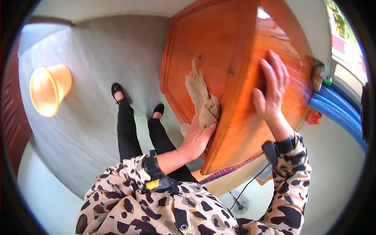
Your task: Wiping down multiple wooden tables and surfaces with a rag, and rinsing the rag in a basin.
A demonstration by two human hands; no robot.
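My left hand (195, 138) grips a bunched beige cloth (209, 113) with a frayed end. The cloth lies against the side face of an orange varnished wooden piece of furniture (217, 44), seemingly a cabinet. My left thumb is close to the furniture's long edge. My right hand (271, 85) is over the glossy adjoining face, fingers spread and thumb towards that edge, holding nothing. Whether its palm presses on the wood I cannot tell. Both wrists wear black straps with small devices.
An orange-yellow bucket (63, 77) lies or stands at left on the grey floor (88, 50). Plaid fabric (232, 169) shows along the furniture's near edge. A black cable (245, 186) hangs below. At right are blue tube-like material (337, 107), a red plastic bag (313, 117) and a window (343, 32).
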